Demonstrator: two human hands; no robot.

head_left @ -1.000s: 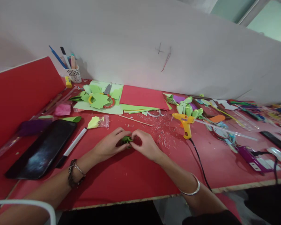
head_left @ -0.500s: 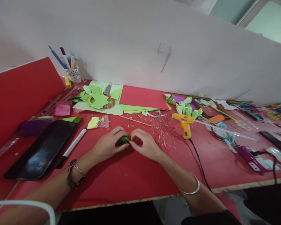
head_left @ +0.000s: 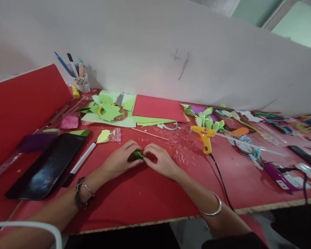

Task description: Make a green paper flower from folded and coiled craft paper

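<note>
Between my two hands, low over the red table point(head_left: 134, 204), is a small green paper piece point(head_left: 137, 155) with dark stripes, curled up. My left hand point(head_left: 121, 157) curves round its left side, thumb and fingers closed on it. The fingertips of my right hand point(head_left: 159, 158) pinch its right end. Both hands hide most of its shape. Just left of my left hand lie a small clear bag point(head_left: 115, 135) with a pale yellow piece point(head_left: 103, 136) and a white marker point(head_left: 83, 158). A thin wooden stick point(head_left: 150, 134) rests beyond my fingers.
A yellow glue gun point(head_left: 206, 138) stands at right, its black cord point(head_left: 220, 181) running to the front edge. Green paper cutouts point(head_left: 110, 111), scissors point(head_left: 121, 114) and red sheets point(head_left: 158, 108) lie at the back. A black phone point(head_left: 46, 167) lies left; a purple power strip point(head_left: 277, 176) lies right.
My right fingers have shifted very slightly at the end of the green paper piece. Otherwise the hands and the things on the table stay as they were.
</note>
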